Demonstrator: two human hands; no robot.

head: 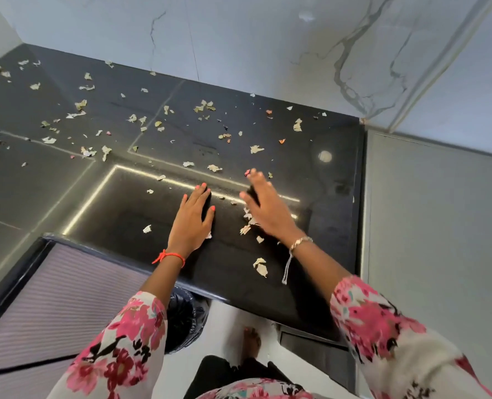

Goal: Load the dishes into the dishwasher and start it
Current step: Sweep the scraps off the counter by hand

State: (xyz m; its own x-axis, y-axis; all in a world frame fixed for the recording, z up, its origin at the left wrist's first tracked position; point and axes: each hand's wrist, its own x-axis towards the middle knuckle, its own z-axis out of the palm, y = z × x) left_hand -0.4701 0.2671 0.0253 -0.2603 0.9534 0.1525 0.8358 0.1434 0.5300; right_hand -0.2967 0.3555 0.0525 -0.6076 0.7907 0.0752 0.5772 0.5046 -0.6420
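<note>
"Head view shows no dishes at all, does it?" asks the first.

"None, and no dishwasher either. Both are out of frame, so where they stand cannot be told. What fills the picture is a black countertop (325, 182) strewn with pale torn scraps (260, 266), thickest toward the upper left."

"Then why are the hands down there?"

"Likely to rake the litter together. A bin (183, 321) lined with a black bag sits under the counter's front edge at lower centre, just below the hands, so pulling scraps toward that edge would drop them in. That looks like clearing up ahead of the loading, which seems not yet begun."

"And the pose?"

"The left hand (193, 217) lies palm down on the stone, fingers straight and close together, gripping nothing; a red thread (168, 256) circles its wrist. The right hand (267, 211), blurred, is also spread and empty, with its fingers reaching toward the upper centre and a small heap of scraps just beside its palm. It wears a bracelet (299, 243). Both forearms stretch forward from floral sleeves (382, 326)."
</note>
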